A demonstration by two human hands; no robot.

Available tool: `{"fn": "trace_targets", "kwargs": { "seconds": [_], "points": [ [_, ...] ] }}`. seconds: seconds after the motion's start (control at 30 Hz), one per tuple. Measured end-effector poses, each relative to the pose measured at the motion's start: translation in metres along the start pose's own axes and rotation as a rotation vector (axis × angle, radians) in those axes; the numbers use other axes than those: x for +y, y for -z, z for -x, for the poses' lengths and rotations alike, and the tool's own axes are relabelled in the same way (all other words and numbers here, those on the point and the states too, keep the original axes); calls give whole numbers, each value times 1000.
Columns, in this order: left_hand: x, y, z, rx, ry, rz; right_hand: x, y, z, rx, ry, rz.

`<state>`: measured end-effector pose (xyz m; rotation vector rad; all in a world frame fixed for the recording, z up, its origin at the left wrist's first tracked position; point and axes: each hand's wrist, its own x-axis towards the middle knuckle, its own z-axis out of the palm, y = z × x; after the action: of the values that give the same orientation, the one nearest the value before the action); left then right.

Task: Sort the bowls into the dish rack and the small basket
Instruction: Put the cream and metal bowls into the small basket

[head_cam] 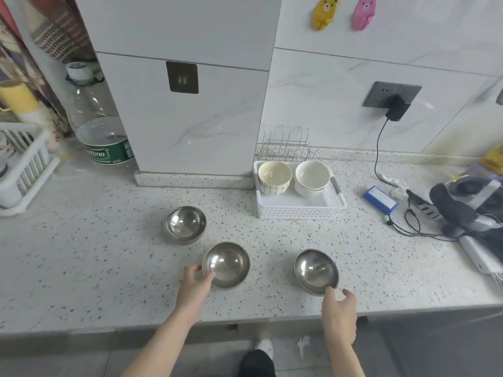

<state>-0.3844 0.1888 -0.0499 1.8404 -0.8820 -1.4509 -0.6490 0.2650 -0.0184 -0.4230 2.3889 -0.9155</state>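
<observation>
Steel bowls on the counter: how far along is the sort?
Done: ceramic bowls sit stacked in two piles in the small basket.
In hand: left hand pinches the rim of the middle steel bowl; right hand touches the right steel bowl, grip unclear.
Left: both those bowls and the steel stack sit on the counter; wire dish rack holds none.

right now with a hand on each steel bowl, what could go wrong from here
1. The left hand and right hand each pinch only the near rim of a steel bowl; a smooth rim could slip on lifting.
2. The right bowl sits close to the counter edge and could drop to the floor.
3. The small basket already holds two ceramic bowl stacks; a steel bowl set in carelessly might knock them.
</observation>
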Motion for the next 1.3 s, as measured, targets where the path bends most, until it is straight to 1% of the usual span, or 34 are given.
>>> {"fn": "trace_targets", "kwargs": {
  "seconds": [0.13,0.23,0.43,0.7,0.9,1.07,1.3],
  "points": [
    [2,-1,4,-32,58,-21,1,-4,1,-138,-71,-84],
    [4,0,6,-37,95,-22,1,-6,0,-189,-81,-169],
    [11,0,12,-51,91,9,1,-7,-8,-196,-107,-265],
    [28,-16,13,-96,67,25,2,-4,-23,-205,-109,-205],
    [36,-30,7,-119,64,70,1,-6,-35,-222,-102,-222],
    [48,-44,3,-124,38,118,-8,3,-46,-197,-59,-271],
    [81,-67,-3,-139,-44,161,-46,20,-70,-162,30,-329]
  ]
}}
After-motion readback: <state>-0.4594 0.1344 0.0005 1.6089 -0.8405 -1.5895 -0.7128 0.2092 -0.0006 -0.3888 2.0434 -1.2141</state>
